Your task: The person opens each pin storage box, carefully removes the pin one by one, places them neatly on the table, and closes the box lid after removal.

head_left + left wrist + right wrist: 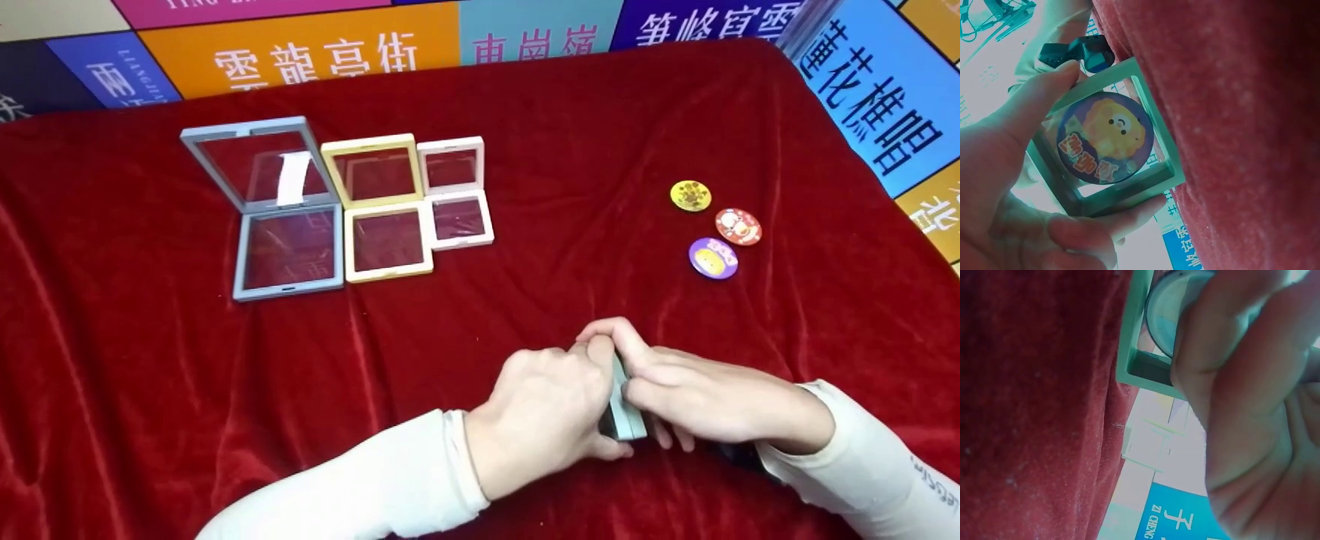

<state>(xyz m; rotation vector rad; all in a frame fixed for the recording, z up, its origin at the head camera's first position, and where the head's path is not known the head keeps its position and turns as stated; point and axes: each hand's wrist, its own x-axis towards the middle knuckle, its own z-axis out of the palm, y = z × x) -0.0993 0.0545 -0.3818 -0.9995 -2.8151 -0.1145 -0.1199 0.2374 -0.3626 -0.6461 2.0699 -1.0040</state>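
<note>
My left hand (551,401) and right hand (705,394) are together at the front of the table, around a small green square display frame (628,424) stood on edge. In the left wrist view, a round purple badge (1114,140) with a yellow cartoon figure sits behind the frame's clear film. The left thumb and fingers grip opposite sides of the frame. Curled fingers (1252,382) of the right hand hold its other face, covering much of it in the right wrist view, where the badge's back (1165,315) partly shows.
Three unfolded display frames stand at back left: grey-blue (241,259), yellow (390,274) and a small pale pink one (488,221). At the right lie a yellow badge (690,196), a red badge (739,226) and a purple badge (713,259). Red velvet cloth (525,300) covers the table.
</note>
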